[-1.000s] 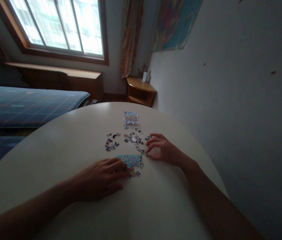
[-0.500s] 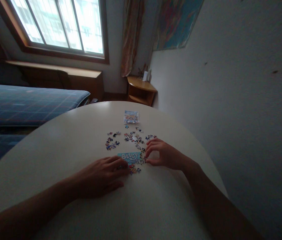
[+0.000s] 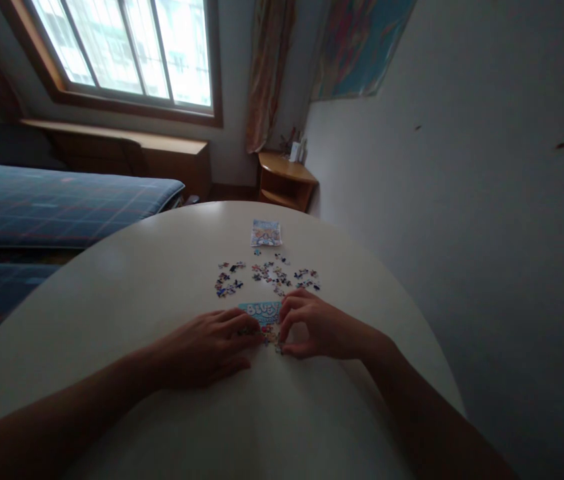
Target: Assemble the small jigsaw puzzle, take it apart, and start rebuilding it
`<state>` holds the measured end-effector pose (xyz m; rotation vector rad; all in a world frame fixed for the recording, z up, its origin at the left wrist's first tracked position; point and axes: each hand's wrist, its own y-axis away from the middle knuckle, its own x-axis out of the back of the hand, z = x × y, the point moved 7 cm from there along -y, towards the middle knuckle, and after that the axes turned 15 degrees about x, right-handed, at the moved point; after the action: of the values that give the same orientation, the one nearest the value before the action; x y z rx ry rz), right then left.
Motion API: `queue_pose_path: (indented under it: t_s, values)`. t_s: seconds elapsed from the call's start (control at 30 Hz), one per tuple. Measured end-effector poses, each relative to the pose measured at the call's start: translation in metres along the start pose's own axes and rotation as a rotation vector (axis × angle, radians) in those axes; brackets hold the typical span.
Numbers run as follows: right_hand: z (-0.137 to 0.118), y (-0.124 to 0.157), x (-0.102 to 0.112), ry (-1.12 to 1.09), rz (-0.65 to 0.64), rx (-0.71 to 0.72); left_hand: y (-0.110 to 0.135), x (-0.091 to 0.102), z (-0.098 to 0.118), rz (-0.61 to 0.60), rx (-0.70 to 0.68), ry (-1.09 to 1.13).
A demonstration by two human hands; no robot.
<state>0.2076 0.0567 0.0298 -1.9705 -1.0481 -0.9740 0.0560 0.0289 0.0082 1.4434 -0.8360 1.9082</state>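
A partly joined jigsaw puzzle (image 3: 262,312) lies on the table, its blue upper strip bearing white letters. My left hand (image 3: 212,347) rests flat on the puzzle's lower left side, fingers stretched out and covering that part. At the lower right edge, my right hand (image 3: 312,325) pinches a small puzzle piece (image 3: 279,347) between thumb and finger. Loose puzzle pieces (image 3: 263,272) lie just beyond the puzzle. More pieces (image 3: 229,285) form a group to the left, and others (image 3: 308,279) sit above my right hand.
The round white table (image 3: 172,267) carries a printed packet (image 3: 266,233) at its far side. A wall (image 3: 387,200) runs close along the right. Past the table stand a bed with a blue plaid mattress (image 3: 62,200) and a wooden corner cabinet (image 3: 287,170).
My right hand has moved down and left, from the puzzle's right side to its lower right corner. The left hand stays on the puzzle. The view has shifted slightly.
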Motion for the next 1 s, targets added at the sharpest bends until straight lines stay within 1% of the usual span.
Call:
queue_pose_path:
  t_s: [0.17,0.3,0.6,0.9,1.0]
  values:
    - [-0.0003,-0.0015,-0.0010,0.001,-0.003,-0.001,0.0000,0.0021,0.0011,0.018,-0.007,0.012]
    - [-0.0014,-0.0031,-0.0017,0.016,-0.006,-0.007,0.0003,-0.0002,-0.0006,0.012,-0.002,0.005]
    - [-0.0020,-0.0022,0.0016,0.008,0.004,-0.024,0.0008,-0.0003,-0.0014,0.026,-0.003,0.032]
    - [-0.0035,-0.0012,0.0008,-0.010,0.009,0.004,0.0001,-0.0001,-0.0018,0.004,0.013,0.028]
    - [0.0021,0.0010,0.0052,0.005,0.057,0.004,0.0004,0.0025,-0.0014,0.022,0.013,0.059]
